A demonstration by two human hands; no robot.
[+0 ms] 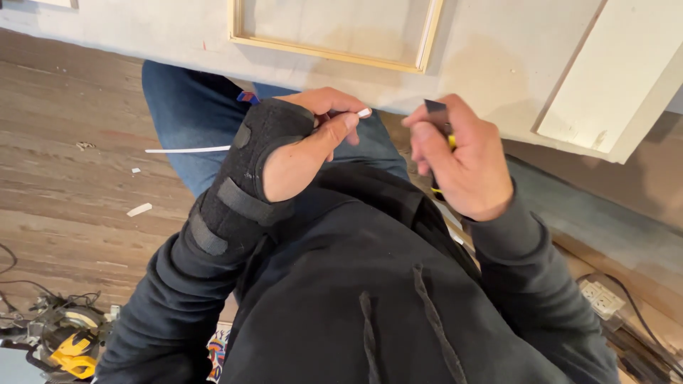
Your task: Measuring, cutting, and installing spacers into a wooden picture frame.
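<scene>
My left hand (302, 146) wears a black wrist brace with straps and pinches a thin white strip (363, 112) whose end sticks out between thumb and fingers. My right hand (459, 160) is closed around a utility knife (437, 114) with a dark blade tip and a yellow and black body. The blade end points up, a short way to the right of the strip's end. Both hands sit in front of my chest, above my black hooded sweatshirt and blue jeans.
A white worktop (498, 64) carries a light wooden frame (334, 53) and a white board (619, 92). A yellow circular saw (67, 345) with cables lies on the wood floor at lower left. A power strip (601, 299) lies at right. White offcuts (186, 149) litter the floor.
</scene>
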